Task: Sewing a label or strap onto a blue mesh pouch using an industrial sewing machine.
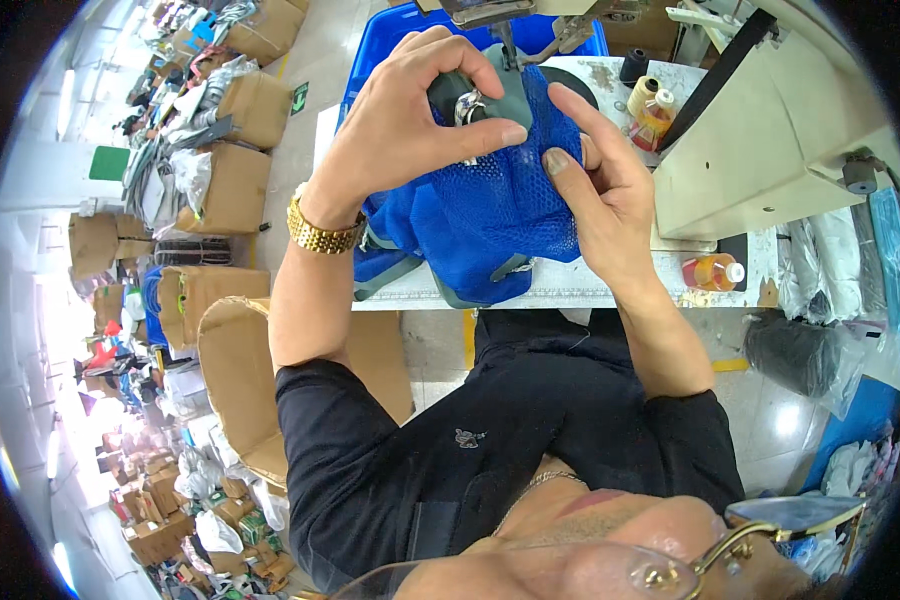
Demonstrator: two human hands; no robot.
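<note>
A sewn piece of blue mesh fabric with grey-green panels lies bunched under the needle of a sewing machine. My left hand curls over its left side, the thumb pressed on the grey-green panel beside the needle. A shiny silver metal piece shows between that thumb and forefinger; what it belongs to is unclear. On the right, my right hand pinches the mesh between thumb and fingers. Part of its fingers is hidden behind the cloth. A gold watch is on my left wrist.
Behind the machine stands a blue bin. Thread spools and small bottles of orange liquid sit on the table's right. An open cardboard box stands at my left; stacked cartons line the far left. Plastic-wrapped goods hang at the right.
</note>
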